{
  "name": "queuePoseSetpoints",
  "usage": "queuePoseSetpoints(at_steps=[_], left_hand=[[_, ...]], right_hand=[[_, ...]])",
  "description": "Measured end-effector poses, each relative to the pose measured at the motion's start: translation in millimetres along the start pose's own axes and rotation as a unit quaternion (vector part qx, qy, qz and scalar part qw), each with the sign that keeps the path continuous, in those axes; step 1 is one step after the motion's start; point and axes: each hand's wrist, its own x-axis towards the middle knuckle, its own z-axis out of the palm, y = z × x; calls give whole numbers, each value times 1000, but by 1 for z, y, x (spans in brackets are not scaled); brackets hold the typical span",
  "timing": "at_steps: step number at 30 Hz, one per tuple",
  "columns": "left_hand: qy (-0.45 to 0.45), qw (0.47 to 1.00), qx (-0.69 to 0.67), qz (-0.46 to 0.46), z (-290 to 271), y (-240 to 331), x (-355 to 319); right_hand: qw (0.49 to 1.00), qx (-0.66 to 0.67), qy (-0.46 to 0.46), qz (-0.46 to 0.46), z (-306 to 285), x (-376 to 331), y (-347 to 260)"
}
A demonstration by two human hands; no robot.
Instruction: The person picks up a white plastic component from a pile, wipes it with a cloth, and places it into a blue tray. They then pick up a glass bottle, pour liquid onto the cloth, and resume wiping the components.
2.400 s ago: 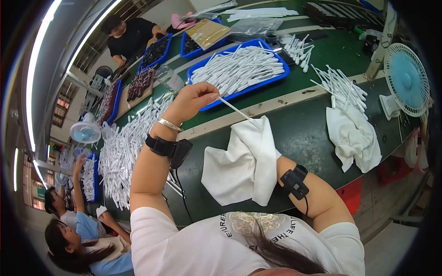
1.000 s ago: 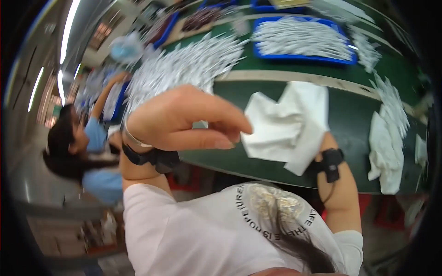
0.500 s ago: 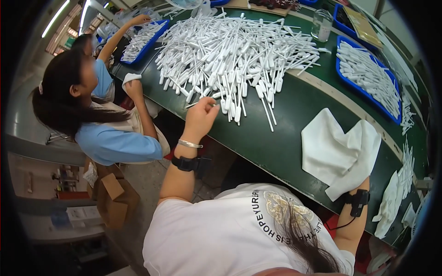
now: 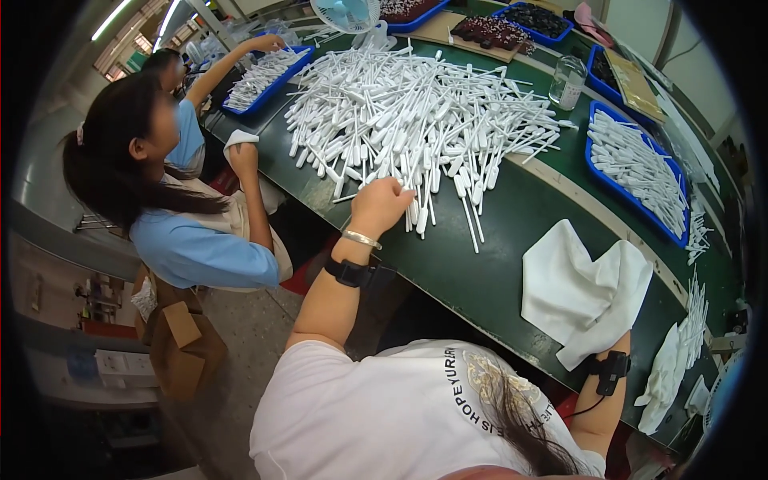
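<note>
As far as we can count, the wearer works with two bare hands, one in plain sight. Left hand (image 4: 382, 206): at the near edge of one big pile of white sticks (image 4: 416, 112), fingers bent and drawn close together; we can't tell whether a stick is pinched between them. Right hand: hidden under one white cloth (image 4: 580, 276), so we can't tell how its fingers stand. We log two black arm bands (image 4: 350, 273), one per arm, plus one silver bracelet (image 4: 362, 238) on the left wrist.

The pile lies on the green surface (image 4: 496, 248), too many sticks for us to number. Blue trays: we get five. Two carry white sticks, the left tray (image 4: 282, 85) and the right tray (image 4: 637, 206); one at the top has dark red pieces, one has black pieces, one sits partly under a tan board (image 4: 632, 84). We see two small bunches of sticks at right, one just beside the right tray, the other touching a second cloth (image 4: 662, 380). Third cloth (image 4: 242, 137): in a co-worker's hand (image 4: 244, 158). Co-workers: two, both left. One clear bottle (image 4: 568, 86), near the right tray. Fans: two, one at the top (image 4: 340, 12), one cut off at right.
</note>
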Motion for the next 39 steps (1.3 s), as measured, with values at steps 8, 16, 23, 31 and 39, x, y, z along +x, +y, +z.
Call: queuePoseSetpoints(at_steps=[8,16,23,31,39], left_hand=[[-197,821,-519,-136,-20,-37,5],[-300,625,-720,-23,8,29,-36],[-535,535,-652,42,33,173,-74],[-585,530,-613,-29,84,244,-77],[-549,587,-588,-85,95,227,-67]], right_hand=[[987,-89,-119,-59,-23,16,18],[999,17,-16,37,49,-33,-30],[976,217,-5,7,86,-8,-38],[955,231,-12,183,65,-1,-35],[992,117,-12,-41,72,2,-45]])
